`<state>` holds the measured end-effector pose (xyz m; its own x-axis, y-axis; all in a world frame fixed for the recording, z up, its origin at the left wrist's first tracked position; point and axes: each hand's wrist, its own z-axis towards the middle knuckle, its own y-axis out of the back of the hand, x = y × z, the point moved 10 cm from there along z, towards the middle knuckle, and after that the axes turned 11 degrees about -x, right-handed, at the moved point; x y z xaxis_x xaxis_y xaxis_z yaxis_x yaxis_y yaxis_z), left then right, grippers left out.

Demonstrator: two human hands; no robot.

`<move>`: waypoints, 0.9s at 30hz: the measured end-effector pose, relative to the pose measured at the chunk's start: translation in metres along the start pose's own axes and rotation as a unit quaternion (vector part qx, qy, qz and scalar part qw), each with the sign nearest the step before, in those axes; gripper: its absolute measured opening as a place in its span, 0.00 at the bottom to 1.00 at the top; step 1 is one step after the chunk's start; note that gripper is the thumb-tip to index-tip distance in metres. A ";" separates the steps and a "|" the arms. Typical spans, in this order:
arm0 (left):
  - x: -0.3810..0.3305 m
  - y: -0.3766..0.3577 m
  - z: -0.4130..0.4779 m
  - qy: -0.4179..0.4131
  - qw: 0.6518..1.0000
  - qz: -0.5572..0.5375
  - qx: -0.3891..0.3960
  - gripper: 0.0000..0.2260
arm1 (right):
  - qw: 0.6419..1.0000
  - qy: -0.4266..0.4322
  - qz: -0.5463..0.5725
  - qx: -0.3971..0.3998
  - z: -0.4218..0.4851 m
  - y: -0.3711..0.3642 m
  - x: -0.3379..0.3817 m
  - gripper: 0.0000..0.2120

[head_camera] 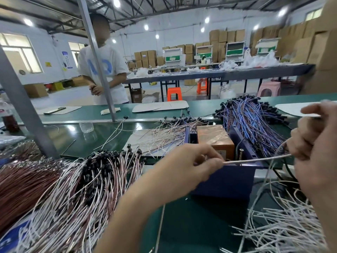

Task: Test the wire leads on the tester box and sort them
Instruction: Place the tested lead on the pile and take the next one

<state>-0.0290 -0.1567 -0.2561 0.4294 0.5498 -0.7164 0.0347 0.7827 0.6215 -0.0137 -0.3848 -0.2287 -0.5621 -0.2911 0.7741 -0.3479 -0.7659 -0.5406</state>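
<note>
While the wire lead (255, 159) is stretched between both hands, its long axis runs nearly level across the centre right of the frame. It rises slightly toward the right and sits directly above the open top of the blue tester box (224, 181). The left hand (189, 165) pinches the lead's left end between thumb and fingertips. The right hand (310, 143), blurred, has its lower fingers curled around the right end. The lead is thin, pale grey-white and straight over the visible span; its ends are hidden within the hands. The tester box stands on the green bench (191, 225) at centre, with an orange-brown unit (213, 137) wrapped in clear film inside it. A heap of white and brown leads with black ends (87, 179) lies at lower left. Blue and violet leads (255, 121) lie at upper right behind the box, and loose white leads (284, 225) at lower right. A person in a white shirt (104, 70) stands at upper left.
</note>
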 end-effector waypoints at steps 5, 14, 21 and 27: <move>0.008 0.027 0.001 -0.018 0.993 0.102 -0.058 0.06 | 0.935 0.139 -0.294 0.144 -0.026 -0.030 -0.006 0.11; -0.011 0.040 0.005 -0.092 0.972 0.139 -0.163 0.07 | 0.854 0.140 -0.355 0.353 -0.084 -0.093 -0.050 0.21; -0.012 0.047 0.003 -0.101 0.977 0.021 -0.184 0.06 | 0.894 0.077 -0.260 0.358 -0.083 -0.094 -0.045 0.12; 0.008 0.057 0.004 -0.049 0.975 0.113 -0.182 0.10 | 0.937 0.024 -0.210 0.277 -0.064 -0.080 -0.042 0.10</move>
<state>-0.0200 -0.1085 -0.2254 0.4732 0.7044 -0.5290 -0.3871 0.7057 0.5934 -0.0096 -0.2744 -0.2390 -0.4998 0.1187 0.8580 -0.1109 -0.9912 0.0726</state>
